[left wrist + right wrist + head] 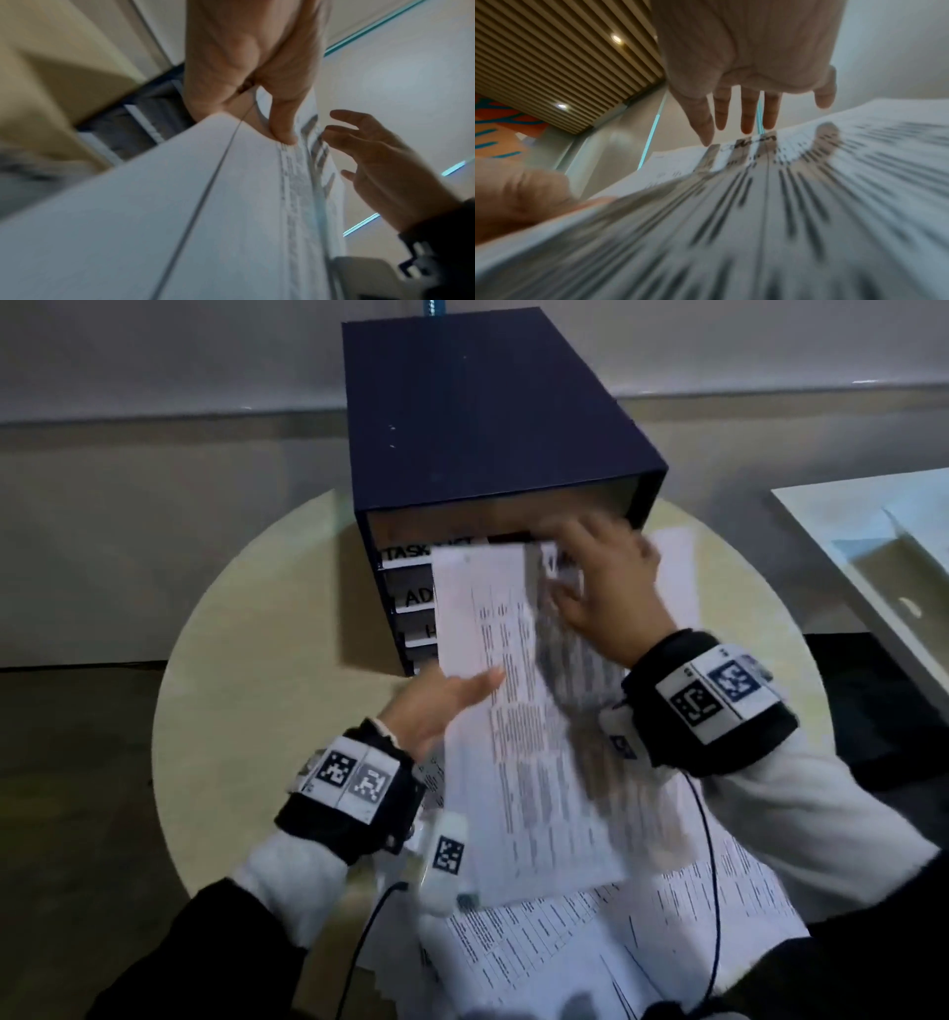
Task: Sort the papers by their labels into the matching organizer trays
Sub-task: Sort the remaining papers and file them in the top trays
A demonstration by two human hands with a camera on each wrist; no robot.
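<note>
A dark navy organizer (488,418) stands at the back of the round table, with stacked trays labelled "TASK…" (411,552), "AD…" (418,597) and "H…". My left hand (441,706) pinches a sheaf of printed papers (529,737) at its left edge, thumb on top, and holds it raised and tilted before the trays. The left wrist view shows the same pinch of my left hand (257,71) on the sheaf (154,213). My right hand (601,588) is at the sheaf's top right corner with straight, spread fingers (744,113). Lower tray labels are hidden.
More printed sheets (590,952) lie spread on the cream round table (257,618) near me, and one sheet (672,572) lies right of the organizer. A white table (873,546) stands at the right. Cables run from both wrist bands.
</note>
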